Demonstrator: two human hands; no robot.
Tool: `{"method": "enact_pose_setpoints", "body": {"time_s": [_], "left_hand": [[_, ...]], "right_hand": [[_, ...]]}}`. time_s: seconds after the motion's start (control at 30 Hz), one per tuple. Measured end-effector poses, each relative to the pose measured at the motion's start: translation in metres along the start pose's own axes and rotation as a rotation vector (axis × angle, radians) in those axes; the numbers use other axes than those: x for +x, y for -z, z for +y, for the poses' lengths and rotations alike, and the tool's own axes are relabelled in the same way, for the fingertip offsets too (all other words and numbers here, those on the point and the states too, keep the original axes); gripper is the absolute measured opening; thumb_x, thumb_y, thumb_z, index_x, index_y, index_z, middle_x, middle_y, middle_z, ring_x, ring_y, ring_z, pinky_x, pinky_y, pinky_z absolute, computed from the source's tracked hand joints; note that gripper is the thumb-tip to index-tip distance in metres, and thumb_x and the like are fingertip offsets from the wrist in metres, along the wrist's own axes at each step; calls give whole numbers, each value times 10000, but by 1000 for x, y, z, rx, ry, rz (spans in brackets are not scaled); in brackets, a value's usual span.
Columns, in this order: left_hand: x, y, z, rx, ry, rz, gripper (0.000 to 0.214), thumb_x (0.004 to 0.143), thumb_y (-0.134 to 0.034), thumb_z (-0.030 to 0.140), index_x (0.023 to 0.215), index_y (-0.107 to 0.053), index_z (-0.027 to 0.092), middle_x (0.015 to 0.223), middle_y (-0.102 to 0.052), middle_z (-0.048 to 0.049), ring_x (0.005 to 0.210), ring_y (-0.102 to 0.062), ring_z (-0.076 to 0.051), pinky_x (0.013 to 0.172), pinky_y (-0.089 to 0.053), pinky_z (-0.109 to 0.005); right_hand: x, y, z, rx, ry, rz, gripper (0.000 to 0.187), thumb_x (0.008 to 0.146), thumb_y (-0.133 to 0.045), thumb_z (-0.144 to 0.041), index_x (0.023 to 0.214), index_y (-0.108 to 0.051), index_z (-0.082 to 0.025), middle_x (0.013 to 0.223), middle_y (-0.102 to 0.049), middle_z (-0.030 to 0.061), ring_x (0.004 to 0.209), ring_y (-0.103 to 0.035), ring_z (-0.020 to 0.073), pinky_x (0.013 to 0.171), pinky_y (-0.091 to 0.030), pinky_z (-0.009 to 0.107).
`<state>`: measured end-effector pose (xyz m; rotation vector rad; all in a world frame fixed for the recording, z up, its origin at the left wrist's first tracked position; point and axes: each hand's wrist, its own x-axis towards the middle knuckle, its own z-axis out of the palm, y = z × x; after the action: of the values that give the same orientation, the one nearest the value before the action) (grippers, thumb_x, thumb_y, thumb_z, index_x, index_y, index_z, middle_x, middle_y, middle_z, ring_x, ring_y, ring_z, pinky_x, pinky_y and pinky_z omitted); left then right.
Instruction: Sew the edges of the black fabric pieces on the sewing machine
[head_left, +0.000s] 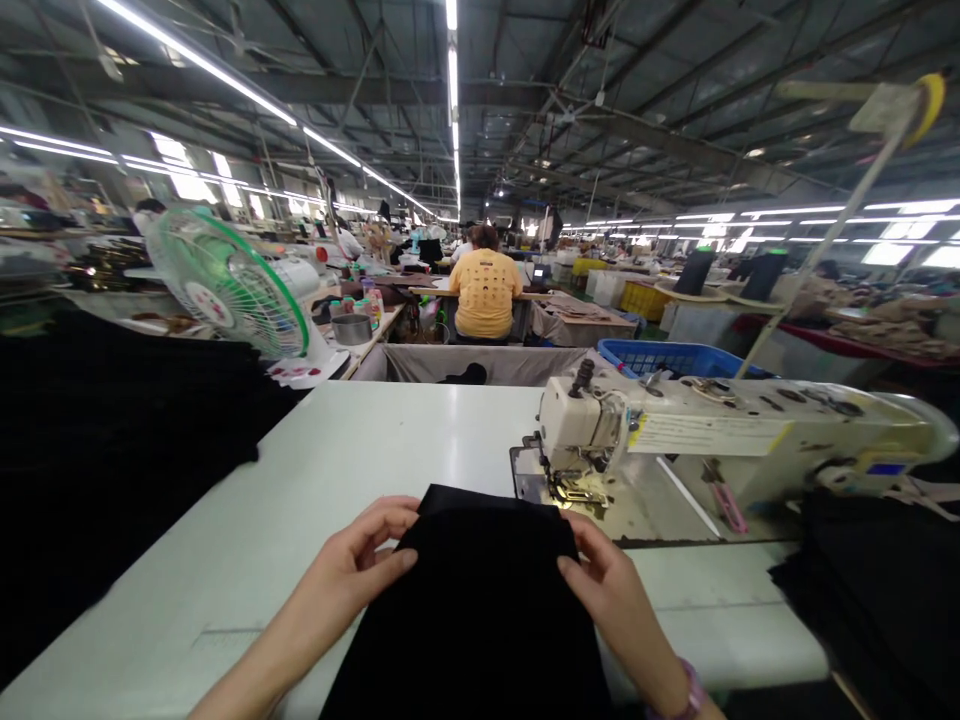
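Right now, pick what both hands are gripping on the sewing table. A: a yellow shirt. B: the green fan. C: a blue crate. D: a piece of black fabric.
D: the left hand and right hand each pinch a side of the black fabric, its top edge by the sewing machine.

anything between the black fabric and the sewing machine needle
Nothing visible: the black fabric, held at its corners by the left hand and right hand, lies just short of the presser foot on bare table.
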<state>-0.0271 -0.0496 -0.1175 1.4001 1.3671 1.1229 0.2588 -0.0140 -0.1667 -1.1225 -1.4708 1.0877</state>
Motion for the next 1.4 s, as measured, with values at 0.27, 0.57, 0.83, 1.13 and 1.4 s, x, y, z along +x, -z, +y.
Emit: {"method": "enact_pose_setpoints", "body": {"time_s": [0.27, 0.57, 0.83, 1.13, 1.4], "left_hand": [[-17, -20, 20, -69, -39, 111, 210, 738, -756, 439, 825, -797, 252, 1142, -693, -78, 1080, -639, -297, 986, -507, -373], [-22, -40, 18, -129, -17, 350, 242, 772, -728, 503, 855, -794, 286, 1165, -701, -26, 1092, -633, -256, 951, -514, -303], [-20, -45, 24, -428, 130, 442, 366, 610, -868, 455, 880, -781, 224, 975, -764, -55, 900, -697, -235, 798, -554, -279], [-15, -50, 41, -496, 142, 456, 396, 515, -903, 435, 769, -743, 176, 791, -734, -42, 746, -644, -166, 716, -508, -238], [-6, -50, 40, -476, 125, 517, 397, 465, -910, 411, 709, -695, 182, 778, -689, 1, 771, -586, -129, 711, -470, -186]], "right_hand": [[-23, 26, -7, -2, -85, 204, 443, 758, -707, -585, 953, -780, -194, 1068, -750, 104, 1068, -669, 297, 973, -531, 374], [-26, 25, -17, 309, -250, 349, 540, 556, -848, -595, 910, -804, -191, 1156, -729, 125, 1196, -615, 351, 1040, -491, 439], [-26, 36, -16, 192, -213, 401, 476, 512, -858, -581, 822, -814, -222, 1156, -730, 111, 1180, -616, 357, 1066, -462, 448], [-25, 35, -17, 230, -238, 459, 464, 455, -882, -550, 750, -803, -202, 1031, -764, 109, 1037, -680, 335, 903, -563, 378], [-23, 36, -25, 210, -157, 374, 402, 584, -846, -531, 826, -803, -212, 1056, -759, 103, 1053, -672, 306, 960, -527, 388]]}}
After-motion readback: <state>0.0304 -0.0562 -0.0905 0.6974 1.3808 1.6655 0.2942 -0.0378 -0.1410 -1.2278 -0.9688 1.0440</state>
